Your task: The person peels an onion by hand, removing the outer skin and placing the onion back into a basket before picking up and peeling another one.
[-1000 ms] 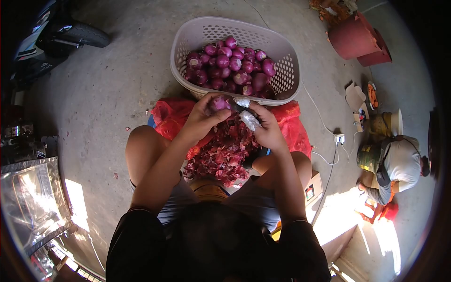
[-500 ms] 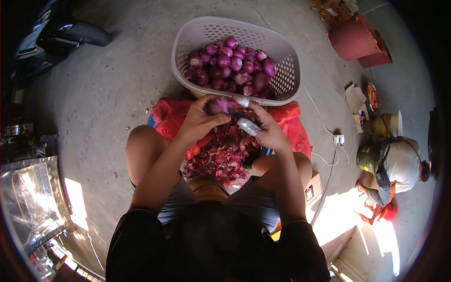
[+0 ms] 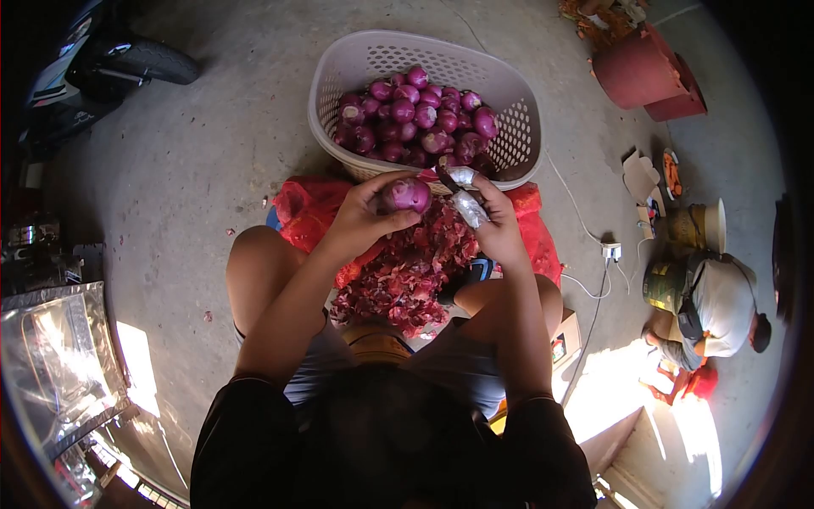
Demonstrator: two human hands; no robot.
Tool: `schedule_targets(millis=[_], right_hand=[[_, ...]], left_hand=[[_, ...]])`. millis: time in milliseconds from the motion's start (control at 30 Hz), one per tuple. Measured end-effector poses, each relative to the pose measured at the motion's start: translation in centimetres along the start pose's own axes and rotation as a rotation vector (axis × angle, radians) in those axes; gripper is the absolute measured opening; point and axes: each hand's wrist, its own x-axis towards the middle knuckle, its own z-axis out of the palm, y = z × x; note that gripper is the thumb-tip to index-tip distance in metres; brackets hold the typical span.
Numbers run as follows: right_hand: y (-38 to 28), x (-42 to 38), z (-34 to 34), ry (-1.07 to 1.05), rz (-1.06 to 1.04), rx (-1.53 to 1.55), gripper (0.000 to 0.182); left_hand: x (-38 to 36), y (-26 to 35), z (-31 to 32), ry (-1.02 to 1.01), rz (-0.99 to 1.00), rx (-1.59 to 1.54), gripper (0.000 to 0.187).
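My left hand (image 3: 360,219) is closed around a purple-red onion (image 3: 407,196), in front of the basket's near rim. Just to its right, my right hand (image 3: 498,222) has silvery wrapping on its thumb and a finger, and pinches a small dark knife (image 3: 446,179) with a bit of red skin at it. Beyond both hands, a light grey perforated basket (image 3: 424,44) holds a heap of smooth onions (image 3: 403,110). Below the hands lies a pile of dry onion skins (image 3: 407,276), with red mesh sacks (image 3: 301,212) at its sides.
A motorcycle wheel (image 3: 157,61) is at the upper left. Red containers (image 3: 640,69) stand at the upper right. On the right, a person (image 3: 725,305) bends beside buckets (image 3: 699,226). A white plug connector (image 3: 610,251) with cables lies on the floor.
My right hand has moved slightly right, away from the onion in my left hand. The onion now shows more of its smooth face. The person at right has shifted a little.
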Motion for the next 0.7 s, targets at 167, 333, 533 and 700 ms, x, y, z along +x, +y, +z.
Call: schedule_targets(millis=[167,333,533,700], right_hand=[[0.7,-0.1,-0.3,0.07,0.053,-0.014,0.041],[1.8,-0.3,-1.6,0.085,0.099,-0.014,0.042],[-1.6,-0.7,-0.4,-0.115,0.193,0.036,0.056],[-0.2,-1.0,0.0,-0.131,0.188,-0.043,0.053]], left_hand=[[0.2,0.2,-0.2,-0.092,0.093,0.019,0.06],[0.2,0.3,0.0,-0.051,0.185,0.131,0.06],[0.3,0.5,-0.2,0.06,0.379,0.632,0.058],[0.2,0.8,0.1,0.109,0.454,0.757,0.058]])
